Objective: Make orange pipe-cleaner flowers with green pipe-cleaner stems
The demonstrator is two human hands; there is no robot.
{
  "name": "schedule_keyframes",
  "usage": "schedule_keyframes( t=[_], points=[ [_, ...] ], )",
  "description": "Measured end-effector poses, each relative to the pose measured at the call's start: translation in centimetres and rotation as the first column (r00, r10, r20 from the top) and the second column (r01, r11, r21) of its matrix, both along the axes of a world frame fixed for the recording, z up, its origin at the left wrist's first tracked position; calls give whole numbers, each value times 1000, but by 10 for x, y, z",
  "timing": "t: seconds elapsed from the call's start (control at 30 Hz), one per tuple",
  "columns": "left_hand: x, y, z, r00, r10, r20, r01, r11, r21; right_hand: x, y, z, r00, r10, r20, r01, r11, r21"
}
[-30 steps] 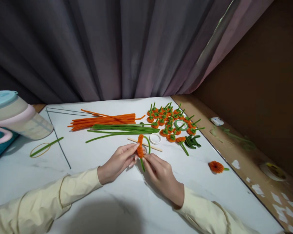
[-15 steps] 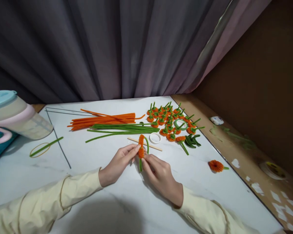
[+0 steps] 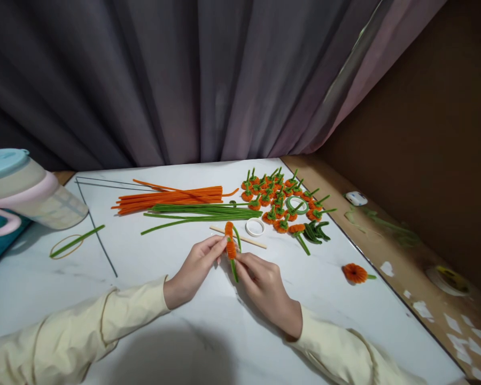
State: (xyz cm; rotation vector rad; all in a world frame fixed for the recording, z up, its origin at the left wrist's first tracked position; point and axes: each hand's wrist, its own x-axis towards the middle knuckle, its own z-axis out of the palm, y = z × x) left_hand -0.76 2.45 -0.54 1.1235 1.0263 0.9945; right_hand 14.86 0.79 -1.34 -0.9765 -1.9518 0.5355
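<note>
Between the thumb and fingers of my left hand (image 3: 194,267) is a small orange pipe-cleaner coil (image 3: 230,240), held upright and seen edge-on. A green pipe cleaner (image 3: 235,271) runs through it, one end curving up at the right and the other pointing down. My right hand (image 3: 266,283) pinches at the coil's lower right side, where the green pipe cleaner passes; the exact contact is hidden by the fingers. Just behind the hands lie a thin wooden stick (image 3: 256,243) and a white ring-shaped roll (image 3: 255,228).
Orange pipe cleaners (image 3: 172,200) and green ones (image 3: 204,213) lie in bundles at the back. Several finished orange pieces with green stems (image 3: 280,226) crowd the right, around a green tape roll (image 3: 297,205). One orange piece (image 3: 355,273) lies apart. A tumbler (image 3: 44,200) stands left.
The orange coil has tilted and shifted slightly left. The lower end of the green pipe cleaner now slants to the right, and its upper curve leans closer to the coil.
</note>
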Motion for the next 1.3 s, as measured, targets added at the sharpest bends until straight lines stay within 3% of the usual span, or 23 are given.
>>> schedule_keyframes(
  t=[0.2, 0.4, 0.57, 0.7, 0.87, 1.3],
  points=[
    [-1, 0, 4, 999, 35, -40, -33, 999, 39, -1, 3, 1, 1000, -12, -2, 12, 999, -42],
    [-3, 4, 6, 993, 109, -50, -104, 990, 93, 6, 6, 18, 999, -51, 6, 51, 999, -8],
    [-1, -4, 14, 960, -9, -279, 65, 979, 192, 9, 5, 28, 998, 35, 56, -31, 998, -62],
    [-1, -7, 17, 880, -9, -475, 189, 924, 333, 11, 6, 24, 983, 148, 111, -135, 984, -117],
    [-3, -4, 20, 818, 71, -571, 263, 836, 481, 14, 9, 21, 970, 180, 163, -155, 976, -155],
    [-6, -7, 10, 568, 244, -786, 502, 654, 566, 15, 11, 15, 973, 187, 133, -149, 956, -252]
  ],
)
